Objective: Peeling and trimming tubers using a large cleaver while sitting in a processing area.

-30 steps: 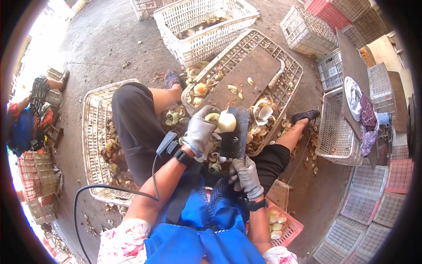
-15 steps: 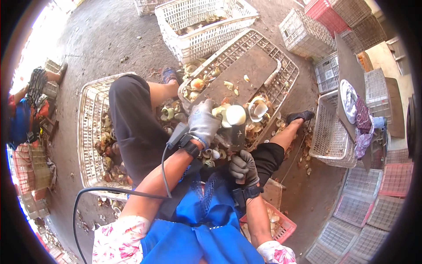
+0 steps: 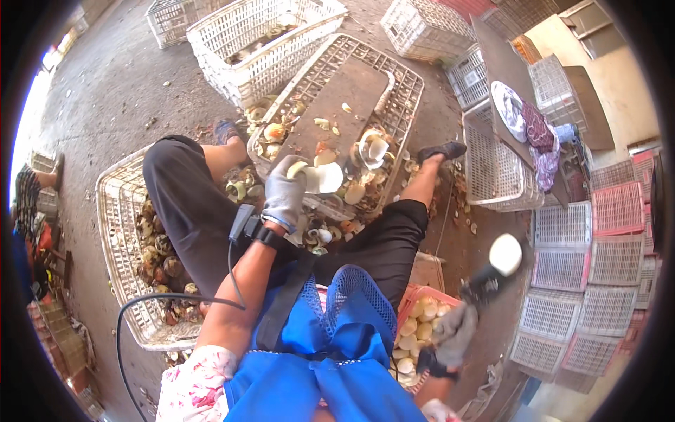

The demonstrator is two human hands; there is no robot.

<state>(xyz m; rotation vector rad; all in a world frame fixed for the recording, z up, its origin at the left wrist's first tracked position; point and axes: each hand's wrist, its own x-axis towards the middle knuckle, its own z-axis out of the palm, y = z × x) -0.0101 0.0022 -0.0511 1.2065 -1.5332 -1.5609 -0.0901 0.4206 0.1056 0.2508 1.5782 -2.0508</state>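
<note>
My left hand, in a grey glove, is closed at the near end of the board around a pale green onion layer. Against its fingers is a white cup-like onion layer. Out to the right, my gloved right hand is blurred but wrapped round the handle of a broad, dark-bladed knife. A peeled white onion shows at the blade's far end; whether it rests on the blade I cannot tell. Below that hand, a pink basket holds several peeled onions.
A dark board lies across an upturned white crate strewn with peelings. Unpeeled brown onions fill part of the left crate. Another white crate stands beyond. Stacked crates line the right. A cable loops by my left arm.
My right hand has swung from the board to the right, over the pink basket, with the knife. The peeled onion has gone from the board side too. My left hand stays at the board.
</note>
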